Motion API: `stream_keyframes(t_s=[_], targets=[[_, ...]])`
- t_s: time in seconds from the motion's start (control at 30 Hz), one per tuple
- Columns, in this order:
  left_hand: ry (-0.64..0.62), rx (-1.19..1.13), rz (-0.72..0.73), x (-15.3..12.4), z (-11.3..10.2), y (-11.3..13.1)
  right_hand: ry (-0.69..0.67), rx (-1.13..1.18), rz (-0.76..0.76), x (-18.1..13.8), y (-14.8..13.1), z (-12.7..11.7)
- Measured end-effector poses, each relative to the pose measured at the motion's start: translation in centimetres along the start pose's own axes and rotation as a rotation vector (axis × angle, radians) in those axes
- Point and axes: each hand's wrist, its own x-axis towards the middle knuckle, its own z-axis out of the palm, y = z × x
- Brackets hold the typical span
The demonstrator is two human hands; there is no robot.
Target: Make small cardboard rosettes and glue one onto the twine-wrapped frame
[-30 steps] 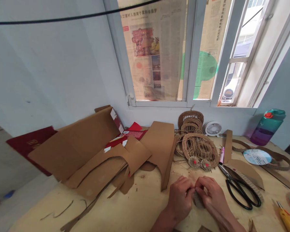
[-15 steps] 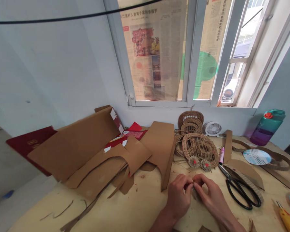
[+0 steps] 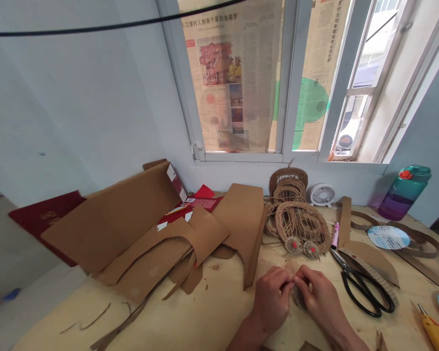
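Note:
My left hand (image 3: 272, 298) and my right hand (image 3: 317, 297) meet low over the table, with thumbs and forefingers pinched tip to tip. Between them a small grey-brown cardboard piece (image 3: 298, 296) shows, mostly covered by the fingers; it looks ridged. Just beyond the hands lie two pleated cardboard rosettes (image 3: 293, 245) with red centres, against an oval coil of twisted paper cord (image 3: 303, 222). To the right of my right hand rest black-handled scissors (image 3: 368, 287), their blades pointing away, beside a curved strip of corrugated cardboard (image 3: 378, 275).
Cut cardboard sheets (image 3: 237, 214) and an opened cardboard box (image 3: 113, 214) fill the left. Rightward are a pink marker (image 3: 335, 235), a small white fan (image 3: 322, 195), a teal-purple bottle (image 3: 404, 195), a round blue label (image 3: 389, 237) and a yellow-handled tool (image 3: 437, 331).
Both hands have shifted slightly down, towards me, still pinched together. A little more of the grey-brown piece shows beneath the right fingers.

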Motion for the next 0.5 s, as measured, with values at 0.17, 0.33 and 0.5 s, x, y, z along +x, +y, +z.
stream_keyframes(t_s=[0.17,0.33,0.5], targets=[[0.014,-0.013,-0.009,0.06,0.3,-0.06,-0.024,-0.027,-0.036,0.03,-0.08,0.02],[0.01,-0.029,-0.014,0.13,-0.21,0.24,0.011,0.044,-0.038,0.12,-0.47,-0.22],[0.014,-0.018,-0.009,0.08,-0.47,0.33,0.014,0.146,-0.01,0.18,-0.72,-0.45]])
